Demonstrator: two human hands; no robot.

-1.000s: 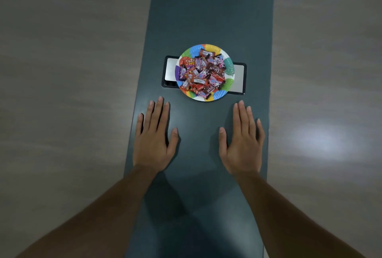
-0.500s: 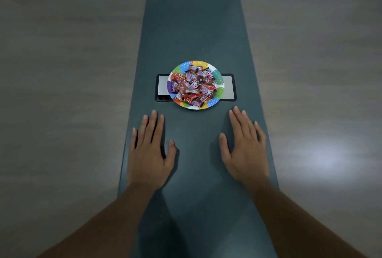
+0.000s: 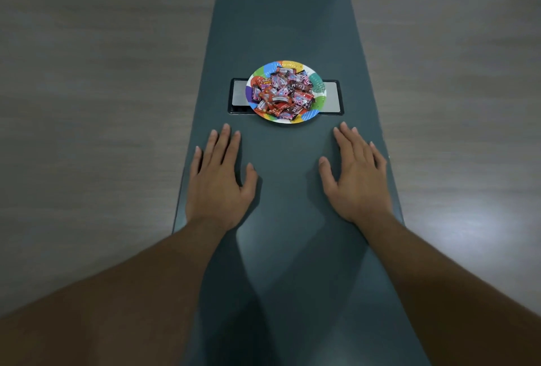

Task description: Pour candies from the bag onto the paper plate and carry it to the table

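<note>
Dim overhead light glares on the floor (image 3: 480, 213), forearms cast soft shadows, edges perhaps slightly stretched and blurred.

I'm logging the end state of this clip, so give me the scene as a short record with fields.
surface: long dark table, floor on both sides
plate: colourful paper plate resting on the table, over a grey inset panel
contents: wrapped candies heaped on the plate
left hand: flat, palm down on the table, fingers spread, holding nothing
right hand: flat, palm down on the table, holding nothing
hands to plate: both short of it, not touching
bag: not in view
</note>
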